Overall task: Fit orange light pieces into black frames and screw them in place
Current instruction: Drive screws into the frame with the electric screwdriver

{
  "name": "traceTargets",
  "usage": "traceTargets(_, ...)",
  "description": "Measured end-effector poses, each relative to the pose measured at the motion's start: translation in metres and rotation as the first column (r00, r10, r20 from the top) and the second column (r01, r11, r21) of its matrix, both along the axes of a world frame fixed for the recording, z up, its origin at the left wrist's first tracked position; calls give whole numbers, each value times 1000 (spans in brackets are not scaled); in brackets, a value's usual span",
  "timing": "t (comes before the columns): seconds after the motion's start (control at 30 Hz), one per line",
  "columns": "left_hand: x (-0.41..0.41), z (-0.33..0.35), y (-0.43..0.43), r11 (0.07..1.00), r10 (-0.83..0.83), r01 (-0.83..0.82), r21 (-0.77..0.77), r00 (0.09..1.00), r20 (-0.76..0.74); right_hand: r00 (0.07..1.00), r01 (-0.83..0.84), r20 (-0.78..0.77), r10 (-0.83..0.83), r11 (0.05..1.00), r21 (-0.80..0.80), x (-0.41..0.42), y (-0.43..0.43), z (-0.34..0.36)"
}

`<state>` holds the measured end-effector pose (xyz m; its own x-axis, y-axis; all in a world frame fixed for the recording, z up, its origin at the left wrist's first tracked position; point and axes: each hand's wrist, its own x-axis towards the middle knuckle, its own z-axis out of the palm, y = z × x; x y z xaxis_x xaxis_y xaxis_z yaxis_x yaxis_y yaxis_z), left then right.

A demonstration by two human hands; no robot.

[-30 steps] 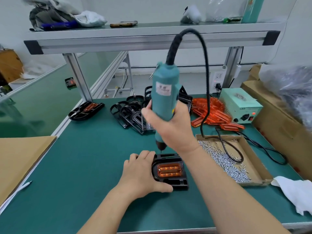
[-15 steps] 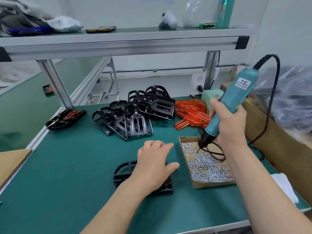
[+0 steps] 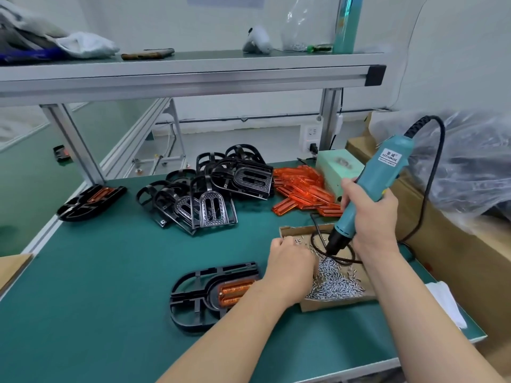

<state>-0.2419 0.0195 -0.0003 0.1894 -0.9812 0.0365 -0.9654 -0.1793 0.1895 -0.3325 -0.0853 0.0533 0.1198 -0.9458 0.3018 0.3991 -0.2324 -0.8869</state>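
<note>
A black frame (image 3: pixel 199 297) with an orange light piece (image 3: pixel 235 293) set in it lies near the front of the green bench. My left hand (image 3: pixel 290 264) is just right of it, over the cardboard tray's (image 3: pixel 331 304) left edge. Its fingers curl down into the small silver screws (image 3: pixel 340 283), and the fingertips are hidden. My right hand (image 3: pixel 370 217) grips a teal electric screwdriver (image 3: pixel 370 189), tilted with its bit down in the screws. Loose black frames (image 3: pixel 210 194) and orange pieces (image 3: pixel 304 189) are piled at the back.
Another frame with an orange piece (image 3: pixel 91 201) lies at the back left. A pale green power unit (image 3: pixel 337 167) stands behind the orange pile. Cardboard boxes (image 3: pixel 456 258) and plastic wrap line the right side, a white cloth (image 3: pixel 445 302) lies by the edge, and an aluminium shelf (image 3: pixel 193 78) runs overhead.
My left hand left the frame and moved right into the screw tray. My right hand swung the screwdriver from above the frame to the tray and now dips its bit into the screws.
</note>
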Motion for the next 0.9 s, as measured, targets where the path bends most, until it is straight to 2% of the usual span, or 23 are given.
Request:
traceTargets(0.13, 3, -6, -1, 999, -24, 22, -32, 998, -53, 1000, 4, -9, -4, 1000, 7, 2, 1, -3)
traceTargets(0.23, 8, -12, 3, 991, -25, 2, -135, 986, -165, 1000, 12, -7, -12, 1000, 18, 3, 2, -2)
traceTargets(0.3, 10, -12, 7, 974, 5, -72, -215, 955, -298, 1000, 20, 5, -20, 999, 31, 4, 3, 1)
traceTargets(0.37, 14, -10, 13, 951, 41, -193, -242, 854, -518, 999, 32, 24, -33, 999, 43, 3, 5, 4)
traceTargets(0.43, 18, -7, 22, 922, 74, -327, -208, 676, -733, 997, 40, 60, -44, 998, 58, 4, 8, 8)
traceTargets(0.5, 24, -6, 32, 889, 87, -437, -133, 449, -889, 991, 54, 120, -64, 994, 91, 6, 13, 14)
traceTargets(0.57, 29, -4, 41, 871, 40, -492, -23, 118, -992, 975, 66, 201, -94, 988, 141, 9, 20, 21)
traceTargets(0.63, 32, -2, 49, 878, -52, -474, 68, -234, -971, 955, 63, 275, -114, 981, 186, 14, 26, 29)
traceTargets(0.67, 33, 0, 52, 884, -86, -457, 95, -359, -929, 947, 56, 300, -116, 978, 203, 17, 28, 33)
traceTargets(0.7, 33, 1, 55, 891, -111, -439, 112, -451, -885, 942, 45, 315, -113, 976, 215, 19, 31, 35)
traceTargets(0.77, 32, 4, 60, 902, -144, -412, 130, -572, -808, 942, 23, 322, -96, 975, 222, 25, 36, 39)
traceTargets(0.9, 27, 10, 66, 915, -168, -381, 134, -660, -732, 944, 5, 322, -77, 976, 218, 35, 46, 43)
